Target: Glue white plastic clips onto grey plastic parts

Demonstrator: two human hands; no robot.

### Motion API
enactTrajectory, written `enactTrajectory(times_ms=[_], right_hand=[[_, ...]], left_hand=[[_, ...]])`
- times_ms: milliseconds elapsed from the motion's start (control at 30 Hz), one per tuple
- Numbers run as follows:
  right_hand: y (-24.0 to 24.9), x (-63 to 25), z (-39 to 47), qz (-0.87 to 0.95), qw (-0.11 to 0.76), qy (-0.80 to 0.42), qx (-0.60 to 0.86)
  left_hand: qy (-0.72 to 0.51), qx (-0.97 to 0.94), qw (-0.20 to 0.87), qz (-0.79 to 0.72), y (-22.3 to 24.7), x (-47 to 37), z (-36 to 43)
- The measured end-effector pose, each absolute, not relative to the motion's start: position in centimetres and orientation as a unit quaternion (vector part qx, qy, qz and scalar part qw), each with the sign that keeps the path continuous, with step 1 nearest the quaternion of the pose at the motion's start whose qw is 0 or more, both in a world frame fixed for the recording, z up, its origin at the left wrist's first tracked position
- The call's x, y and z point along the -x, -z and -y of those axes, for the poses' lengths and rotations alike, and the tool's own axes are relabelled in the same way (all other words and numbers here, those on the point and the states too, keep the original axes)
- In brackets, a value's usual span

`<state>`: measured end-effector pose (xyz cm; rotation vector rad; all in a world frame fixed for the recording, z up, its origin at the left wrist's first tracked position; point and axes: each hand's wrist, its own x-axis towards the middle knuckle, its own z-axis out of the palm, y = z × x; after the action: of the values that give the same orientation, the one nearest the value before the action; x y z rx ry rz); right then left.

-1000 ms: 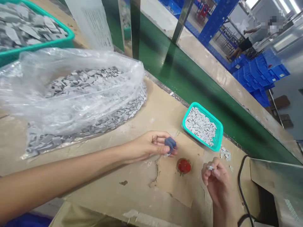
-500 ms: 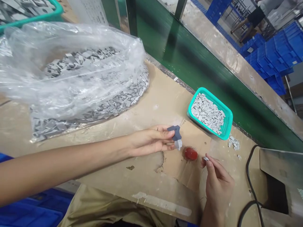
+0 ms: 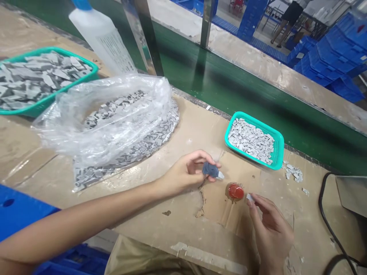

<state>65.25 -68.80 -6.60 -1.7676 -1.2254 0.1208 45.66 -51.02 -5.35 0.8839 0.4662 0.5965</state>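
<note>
My left hand (image 3: 197,170) is closed around a dark blue-grey plastic piece (image 3: 210,170), and a lighter grey tip (image 3: 220,175) sticks out at its right end. Between the thumb and fingers of my right hand (image 3: 271,225) is a small light-grey plastic piece (image 3: 249,197). A small round container of red liquid (image 3: 235,191) sits on the table between both hands, just left of the right fingertips. Beyond the hands stands a teal basket (image 3: 229,143) filled with small light-grey pieces.
A clear plastic bag (image 3: 120,126) of grey pieces lies at left, near another teal basket (image 3: 96,68) and a white bottle (image 3: 100,42). Loose pieces (image 3: 294,172) lie right of the small basket. A black cable (image 3: 322,206) runs at right; a green conveyor (image 3: 218,88) passes behind.
The view has shifted, bringing the left basket and bottle further into sight. My left hand has turned the dark piece, so its light tip points right instead of down. Both hands keep their pieces.
</note>
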Motion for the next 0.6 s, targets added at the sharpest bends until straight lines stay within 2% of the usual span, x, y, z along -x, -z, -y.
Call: enactTrajectory(times_ms=[100, 333, 600], right_hand=[[6.59, -65.39, 68.98, 0.526, 0.427, -0.009, 0.735], [6.13, -65.34, 68.80, 0.547, 0.440, -0.008, 0.712], [5.76, -65.20, 68.70, 0.496, 0.453, -0.036, 0.740]], left_hand=[[-0.302, -0.503, 0.768, -0.256, 5.14, -45.54, 51.58], [-0.235, -0.341, 0.883, -0.221, 5.64, -45.81, 51.36], [-0.258, -0.368, 0.857, -0.250, 5.49, -45.88, 51.43]])
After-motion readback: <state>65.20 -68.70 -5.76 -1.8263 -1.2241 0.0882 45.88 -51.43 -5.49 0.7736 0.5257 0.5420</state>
